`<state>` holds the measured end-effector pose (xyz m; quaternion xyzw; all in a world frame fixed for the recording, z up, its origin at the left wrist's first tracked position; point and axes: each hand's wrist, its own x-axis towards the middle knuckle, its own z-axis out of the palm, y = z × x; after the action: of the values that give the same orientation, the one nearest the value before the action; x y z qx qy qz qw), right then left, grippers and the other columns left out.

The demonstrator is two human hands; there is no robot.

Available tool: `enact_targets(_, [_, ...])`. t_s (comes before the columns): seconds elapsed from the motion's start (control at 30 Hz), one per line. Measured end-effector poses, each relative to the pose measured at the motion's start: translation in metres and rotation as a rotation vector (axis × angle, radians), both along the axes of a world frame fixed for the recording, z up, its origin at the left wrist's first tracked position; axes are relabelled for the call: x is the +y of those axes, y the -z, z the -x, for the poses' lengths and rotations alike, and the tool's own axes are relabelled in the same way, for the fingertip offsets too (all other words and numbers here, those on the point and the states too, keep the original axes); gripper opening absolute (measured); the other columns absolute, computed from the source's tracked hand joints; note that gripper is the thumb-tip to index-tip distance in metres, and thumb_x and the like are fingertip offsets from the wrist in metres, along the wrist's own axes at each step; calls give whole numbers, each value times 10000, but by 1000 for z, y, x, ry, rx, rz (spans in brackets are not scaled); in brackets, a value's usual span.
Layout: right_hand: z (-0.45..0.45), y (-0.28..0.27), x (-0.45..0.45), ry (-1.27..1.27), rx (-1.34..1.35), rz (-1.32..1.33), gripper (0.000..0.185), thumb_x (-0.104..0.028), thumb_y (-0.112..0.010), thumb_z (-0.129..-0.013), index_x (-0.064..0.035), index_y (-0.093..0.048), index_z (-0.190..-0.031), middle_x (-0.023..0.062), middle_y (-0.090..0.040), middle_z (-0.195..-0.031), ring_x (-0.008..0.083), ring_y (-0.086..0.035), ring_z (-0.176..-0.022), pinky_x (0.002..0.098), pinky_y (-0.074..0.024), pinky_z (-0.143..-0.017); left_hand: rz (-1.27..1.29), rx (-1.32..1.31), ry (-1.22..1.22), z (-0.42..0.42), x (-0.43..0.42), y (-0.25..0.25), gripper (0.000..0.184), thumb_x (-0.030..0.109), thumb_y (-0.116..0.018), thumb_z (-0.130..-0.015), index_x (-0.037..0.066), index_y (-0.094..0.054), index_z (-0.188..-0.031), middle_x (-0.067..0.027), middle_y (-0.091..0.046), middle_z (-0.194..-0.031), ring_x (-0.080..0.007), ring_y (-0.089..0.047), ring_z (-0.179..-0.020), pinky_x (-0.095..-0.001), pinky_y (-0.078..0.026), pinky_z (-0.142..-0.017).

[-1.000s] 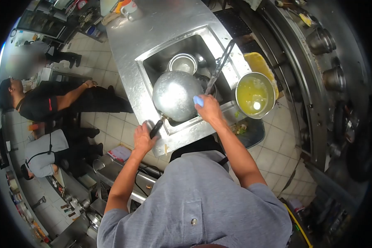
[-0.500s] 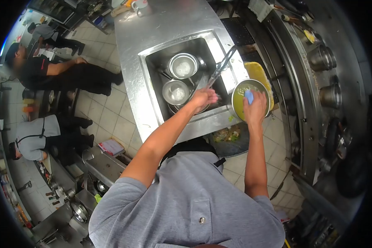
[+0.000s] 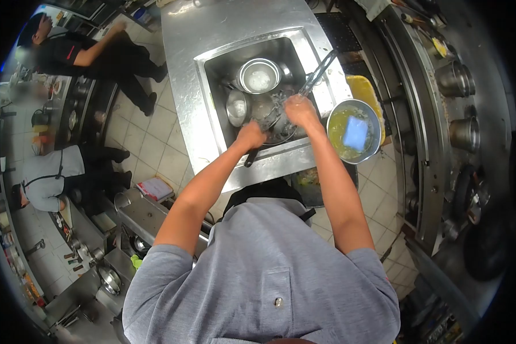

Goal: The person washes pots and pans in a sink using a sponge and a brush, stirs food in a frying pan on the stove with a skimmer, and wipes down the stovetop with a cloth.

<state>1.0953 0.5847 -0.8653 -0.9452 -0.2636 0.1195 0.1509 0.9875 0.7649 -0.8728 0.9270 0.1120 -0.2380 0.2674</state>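
In the sink (image 3: 214,80), near its front edge: gripping the pan (image 3: 279,135) by the handle (image 3: 250,159) with the left hand (image 3: 251,136), fingers clenched. Impossible to tell for the right hand's (image 3: 300,110) fingers. Probably stiff, fairly heavy, slippery wet; best held by the handle.

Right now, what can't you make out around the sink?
Head view: fingers of the right hand, hidden by its own back.
Head view: inside of the pan, blurred by moving water.
Head view: floor of the sink, mostly covered by pots.
Head view: contents of the dark bin, partly hidden by the counter.
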Motion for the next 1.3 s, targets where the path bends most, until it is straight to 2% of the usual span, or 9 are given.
enact_targets(0.07, [0, 29, 0, 198, 73, -9, 249, -159, -555, -907, 13, -734, -893, 244, -730, -989, 398, -714, -901, 473, -581, -771, 24, 119, 17, 14, 9, 23, 460, 312, -720, -815, -104, -705, -1011, -306, -696, -1086, -401, -695, -1037, -455, -548, -894])
enact_targets(0.17, [-11, 61, -3, -131, -16, -31, 239, -144, -577, -897, 31, -738, -920, 215, -740, -937, 336, -722, -838, 425, -577, -748, 51, 252, 53, 14, 12, 43, 404, 295, -705, -806, -85, -724, -943, -287, -711, -1055, -396, -700, -1020, -445, -556, -856])
enact_targets(0.23, [-8, 32, 0, -8, 353, -355, 248, -137, -574, -900, 41, -740, -952, 158, -738, -909, 263, -703, -801, 377, -563, -738, 61, 264, 63, 9, 11, 40, 368, 271, -695, -798, -81, -729, -901, -275, -724, -1007, -390, -718, -966, -437, -565, -816])
enact_targets(0.37, [5, -13, 2, 323, 444, -469, 313, -233, -541, -904, -12, -748, -986, 267, -721, -943, 385, -712, -927, 433, -564, -860, 403, 516, -5, -6, 29, 1, 210, 68, -643, -854, -44, -609, -681, -78, -553, -562, -181, -524, -447, -368, -412, -419])
enact_targets(0.63, [21, -66, 8, 579, 1036, -1212, 285, -68, -546, -953, 75, -634, -1183, 199, -709, -1084, 278, -713, -992, 363, -583, -916, 978, 787, -212, 7, 102, -108, 188, 146, -661, -965, -33, -686, -911, 56, -399, -618, -34, -370, -427, -242, -289, -349])
enact_targets(0.83, [8, -45, 12, 632, 817, -1190, 294, -148, -584, -992, 75, -645, -1174, 204, -706, -1109, 259, -710, -966, 355, -587, -863, 869, 677, -264, 24, 115, -146, 199, 166, -653, -989, -29, -663, -1028, 66, -397, -622, -22, -360, -427, -200, -271, -338])
enact_targets(1.1, [31, -79, -4, 618, 831, -1205, 371, -232, -599, -1010, 79, -641, -1210, 193, -704, -1123, 236, -705, -967, 334, -578, -865, 221, 423, 111, 27, 118, -173, 263, 220, -707, -890, -20, -600, -891, -30, -520, -571, -130, -500, -419, -326, -432, -400])
enact_targets(1.23, [54, -74, -10, 742, 629, -1130, 246, -174, -603, -998, 41, -701, -1066, 60, -688, -887, 123, -645, -770, 256, -523, -695, -172, -166, 460, 67, 120, -130, 235, 153, -686, -809, -31, -612, -934, -233, -662, -722, -400, -677, -688, -503, -551, -644])
enact_targets(1.3, [63, -68, -9, 726, 732, -1140, 220, -146, -608, -979, 42, -709, -1033, 38, -665, -851, 113, -615, -740, 248, -492, -672, -204, -79, 412, 90, 114, -120, 260, 144, -676, -796, -21, -615, -986, -290, -678, -824, -482, -664, -849, -548, -537, -762])
